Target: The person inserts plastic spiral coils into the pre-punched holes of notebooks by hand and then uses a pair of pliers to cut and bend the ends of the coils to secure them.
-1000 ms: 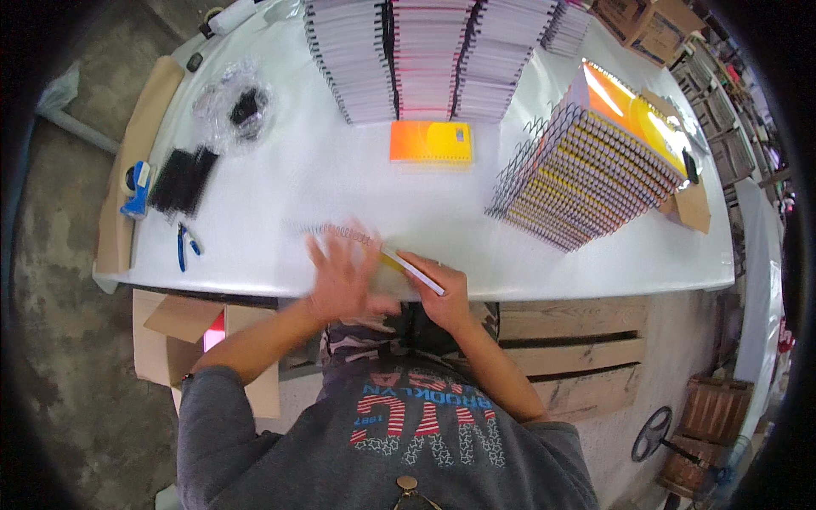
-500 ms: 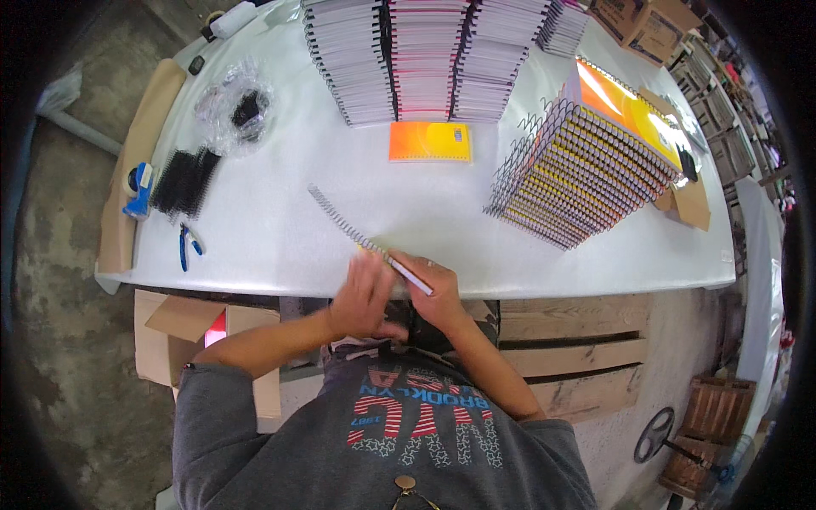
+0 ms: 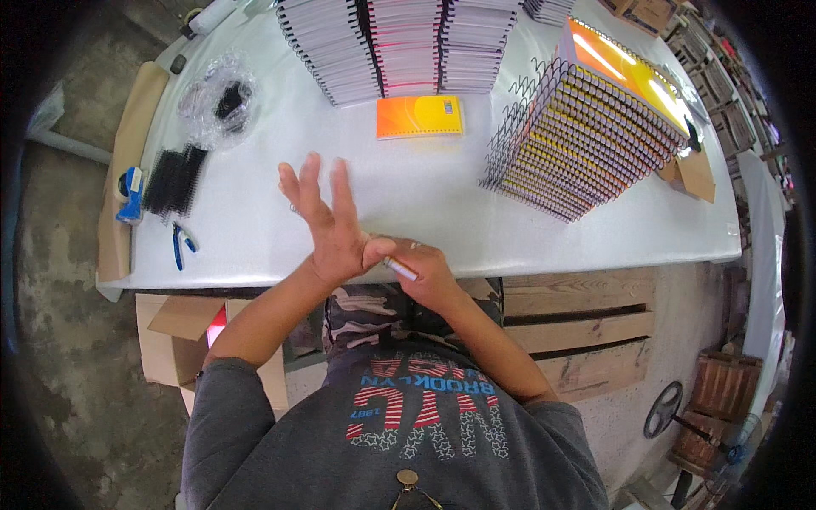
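At the table's near edge, my right hand (image 3: 432, 277) is closed around a small notebook (image 3: 400, 269), of which only a short pale edge shows. My left hand (image 3: 327, 223) is open over the table, fingers spread and pointing away from me, its thumb beside the notebook and my right hand. No binding coil can be seen on the held notebook; my left hand covers that side. Beyond my hands lies an orange and yellow notebook (image 3: 418, 117). To the right stands a tall pile of coil-bound notebooks (image 3: 586, 127), their wire loops sticking out.
Tall stacks of bound notebooks (image 3: 331, 51) line the table's far side. On the left lie loose black coils (image 3: 174, 183), cutting pliers (image 3: 180, 246), a blue tape dispenser (image 3: 130, 200) and a clear plastic bag (image 3: 217, 102). Below the table sits a cardboard box (image 3: 170, 357).
My left hand has opened and reached up and left, away from the notebook. The long coil that stuck out from the notebook no longer shows. The view has shifted slightly.
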### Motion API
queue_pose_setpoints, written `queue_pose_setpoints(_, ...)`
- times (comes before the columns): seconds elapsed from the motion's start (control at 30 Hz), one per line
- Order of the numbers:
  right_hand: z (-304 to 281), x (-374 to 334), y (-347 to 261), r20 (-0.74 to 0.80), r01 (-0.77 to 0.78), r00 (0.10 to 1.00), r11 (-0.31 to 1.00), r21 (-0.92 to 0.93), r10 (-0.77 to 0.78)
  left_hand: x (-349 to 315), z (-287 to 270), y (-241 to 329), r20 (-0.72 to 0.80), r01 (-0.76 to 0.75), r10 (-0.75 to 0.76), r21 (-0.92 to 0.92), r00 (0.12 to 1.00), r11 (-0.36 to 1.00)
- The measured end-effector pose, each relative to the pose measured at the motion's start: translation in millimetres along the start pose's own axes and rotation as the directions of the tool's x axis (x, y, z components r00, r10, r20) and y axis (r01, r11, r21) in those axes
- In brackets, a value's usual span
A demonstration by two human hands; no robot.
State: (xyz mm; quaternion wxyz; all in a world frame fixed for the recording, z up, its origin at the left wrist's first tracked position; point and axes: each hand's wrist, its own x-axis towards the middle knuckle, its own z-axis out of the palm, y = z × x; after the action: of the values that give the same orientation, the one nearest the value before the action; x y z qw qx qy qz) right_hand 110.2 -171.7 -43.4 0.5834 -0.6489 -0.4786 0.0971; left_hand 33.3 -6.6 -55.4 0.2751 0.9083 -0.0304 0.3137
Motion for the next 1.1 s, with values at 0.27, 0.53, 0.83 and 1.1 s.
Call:
queue_pose_setpoints(0.27,-7,2,7,-0.011,-0.151,0.988,0.976,0.156,0.154,24,-6,59,0.218,-0.312,0.253,0.305,0.943,0.9)
queue_pose_setpoints(0.53,-12,10,13,-0.055,-0.274,0.959,0.957,0.091,0.28,65,-23,46,0.504,-0.215,0.156,0.062,0.85,0.975)
queue_pose_setpoints(0.83,-12,14,8,-0.093,-0.386,0.909,0.906,0.176,0.405,106,-41,72,0.523,-0.248,0.131,0.16,0.842,0.955)
queue_pose_setpoints(1.1,-16,16,1,-0.044,-0.427,0.897,0.887,0.176,0.44,108,-40,70,0.605,-0.295,0.173,0.107,0.777,0.949)
